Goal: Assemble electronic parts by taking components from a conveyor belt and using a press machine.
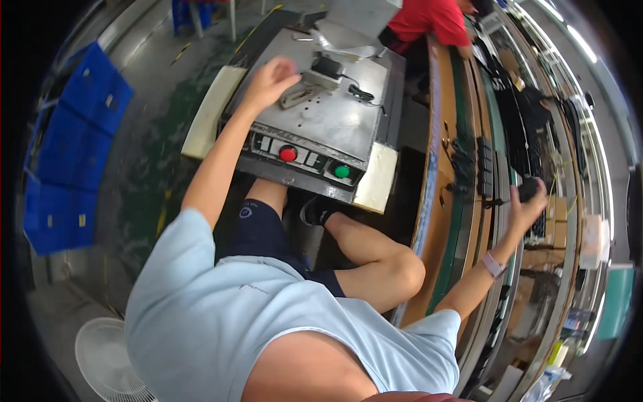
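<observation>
My left hand [273, 82] hovers over the metal-topped machine [341, 124], beside a small metal fixture [323, 80]. Its thumb stands apart from its slightly blurred fingers, and nothing shows in it. In the fixture sits a black block [328, 66], apparently a power adapter, its black cable [362, 92] lying on the metal top. Out to the right, over the bench line, my right hand [526, 213] grips another black power adapter [529, 189]; the fingers partly hide it. On the machine's front are a red button [288, 153] and a green button [341, 171].
Along the bench at right lie a row of black blocks [484, 167] and bundled black cables [461, 161]. A person in a red shirt [429, 23] is at the far side. Blue bins [74, 147] stand at left, with a white fan [110, 358] at lower left.
</observation>
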Available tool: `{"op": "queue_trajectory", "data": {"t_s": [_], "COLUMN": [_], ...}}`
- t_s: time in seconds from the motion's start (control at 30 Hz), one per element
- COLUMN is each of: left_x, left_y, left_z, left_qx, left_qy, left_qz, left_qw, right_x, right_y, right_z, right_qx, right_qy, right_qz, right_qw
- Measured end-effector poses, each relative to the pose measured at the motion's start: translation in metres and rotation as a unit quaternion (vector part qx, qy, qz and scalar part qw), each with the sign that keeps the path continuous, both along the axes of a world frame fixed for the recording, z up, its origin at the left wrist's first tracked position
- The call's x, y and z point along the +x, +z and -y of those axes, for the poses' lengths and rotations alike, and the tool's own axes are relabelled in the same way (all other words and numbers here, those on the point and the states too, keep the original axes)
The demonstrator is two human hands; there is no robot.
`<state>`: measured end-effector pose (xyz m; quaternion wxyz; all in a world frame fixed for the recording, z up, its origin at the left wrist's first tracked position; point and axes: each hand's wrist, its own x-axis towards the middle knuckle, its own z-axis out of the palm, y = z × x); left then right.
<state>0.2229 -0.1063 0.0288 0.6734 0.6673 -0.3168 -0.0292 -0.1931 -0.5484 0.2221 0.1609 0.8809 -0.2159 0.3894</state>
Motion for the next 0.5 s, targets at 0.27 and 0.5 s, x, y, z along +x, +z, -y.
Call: {"op": "queue_trajectory", "data": {"t_s": [0.27, 0.5], "left_x": [0.062, -0.041], "left_y": [0.009, 0.016], "left_z": [0.059, -0.014], "left_qx": [0.001, -0.378], "left_qy": [-0.133, -0.294], "left_qz": [0.043, -0.272], "left_qw": [0.990, 0.835], "right_x": [0.123, 0.300], "right_y": [0.027, -0.133], "right_z": [-0.112, -0.157], "right_qx": [0.359, 0.473], "right_qy": [0.314, 0.404], "right_qz": [0.062, -0.048], "right_qw": [0.877, 0.781]}}
